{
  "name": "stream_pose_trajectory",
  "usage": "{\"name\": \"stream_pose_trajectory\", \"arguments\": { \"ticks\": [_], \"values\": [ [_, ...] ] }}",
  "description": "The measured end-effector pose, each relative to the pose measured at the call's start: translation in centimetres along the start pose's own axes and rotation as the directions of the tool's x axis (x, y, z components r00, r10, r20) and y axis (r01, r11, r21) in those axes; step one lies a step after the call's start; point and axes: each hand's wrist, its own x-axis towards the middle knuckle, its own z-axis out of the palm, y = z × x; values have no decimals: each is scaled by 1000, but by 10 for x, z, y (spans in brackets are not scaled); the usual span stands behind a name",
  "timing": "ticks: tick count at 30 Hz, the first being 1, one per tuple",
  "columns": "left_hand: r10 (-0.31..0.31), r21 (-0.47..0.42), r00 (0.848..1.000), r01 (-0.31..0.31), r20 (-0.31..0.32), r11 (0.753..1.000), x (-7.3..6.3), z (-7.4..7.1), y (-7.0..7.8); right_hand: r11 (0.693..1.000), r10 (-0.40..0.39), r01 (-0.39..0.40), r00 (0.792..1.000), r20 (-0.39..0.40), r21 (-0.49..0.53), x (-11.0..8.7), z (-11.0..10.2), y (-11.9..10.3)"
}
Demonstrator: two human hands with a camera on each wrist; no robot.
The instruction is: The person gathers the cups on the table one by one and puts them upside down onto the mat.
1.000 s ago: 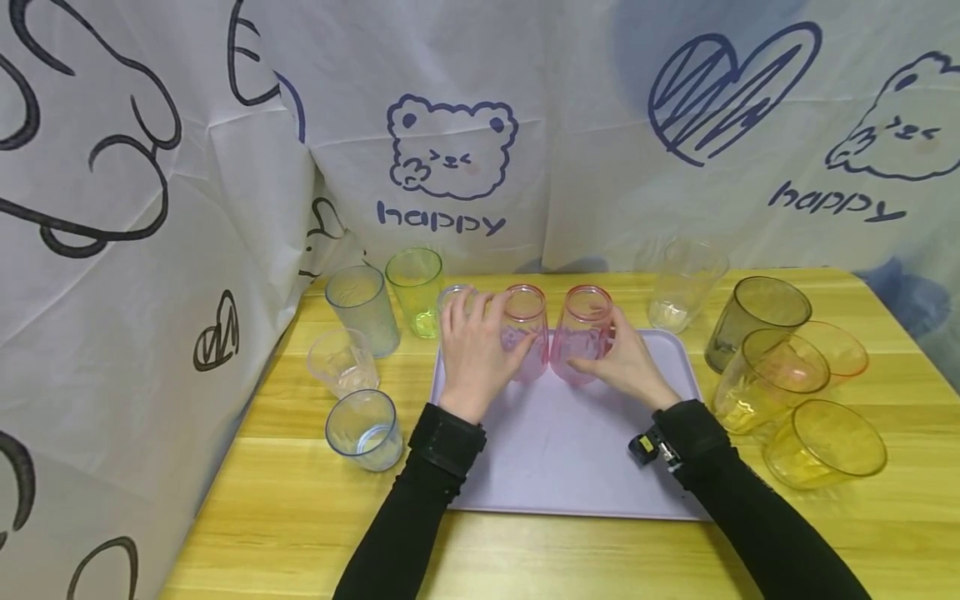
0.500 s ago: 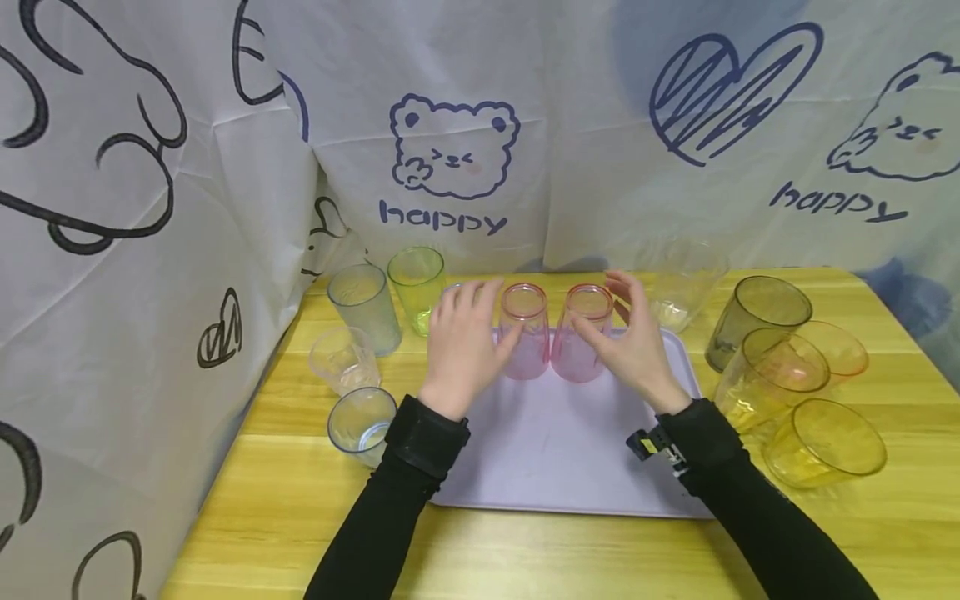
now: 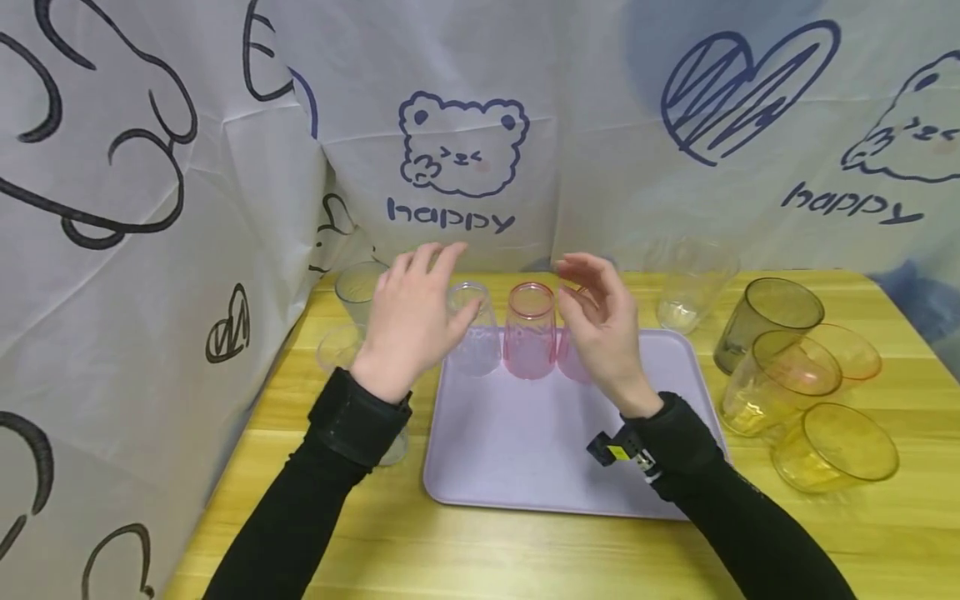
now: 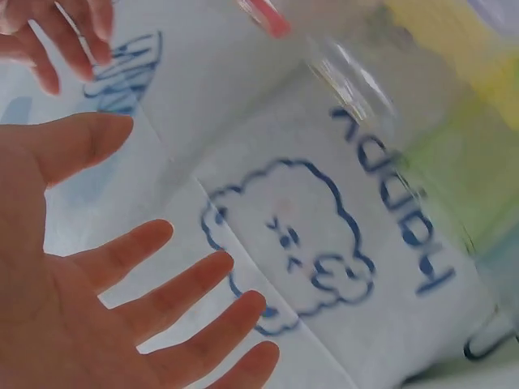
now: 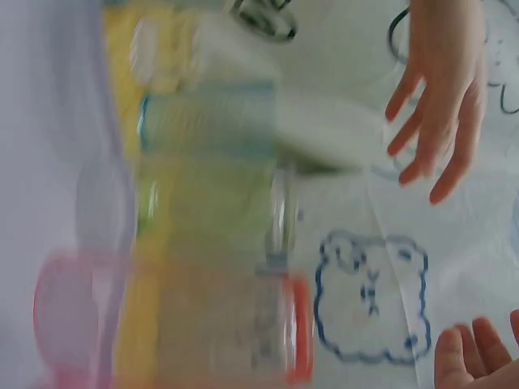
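Three upturned glasses stand in a row along the back of a lilac tray [image 3: 517,450]: a clear one [image 3: 476,342] at left and two pink ones, the middle pink glass [image 3: 530,346] and the right pink glass [image 3: 572,360]. My left hand [image 3: 412,321] is raised left of the clear glass, holding nothing; the left wrist view has its fingers [image 4: 174,296] spread. My right hand [image 3: 603,333] hovers at the right pink glass, covering much of it, with fingers loosely bent and nothing in its grasp.
On the right stand a grey glass [image 3: 772,321], an amber glass [image 3: 787,375], a yellow glass [image 3: 832,450] and an orange-rimmed glass [image 3: 862,358]. A tall clear glass [image 3: 693,283] stands behind. Left lie a grey-blue glass [image 3: 356,287] and a green glass [image 5: 215,203], partly hidden by my hand.
Both hands have come off the glasses and risen. The left moved left, uncovering the clear glass; the right has shifted slightly left across the right pink glass. The three upturned glasses stay in place.
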Motion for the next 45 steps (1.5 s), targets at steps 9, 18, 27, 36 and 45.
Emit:
{"name": "stream_pose_trajectory", "arguments": {
  "ticks": [9,18,27,36,45],
  "values": [
    [-32,-21,998,33,46,999,20,-11,-70,897,253,-293,954,159,331,-5,49,-10],
    [-137,-66,957,159,257,985,32,2,-117,622,541,-626,778,319,470,-10,91,-1],
    [-226,-113,879,298,420,948,42,17,-137,430,646,-736,655,391,522,-18,112,17],
    [-266,-211,825,414,499,886,42,26,-144,330,700,-759,596,395,561,-20,121,28],
    [-288,-202,824,427,487,881,42,35,-146,298,723,-766,571,390,570,-21,129,33]
  ]
}}
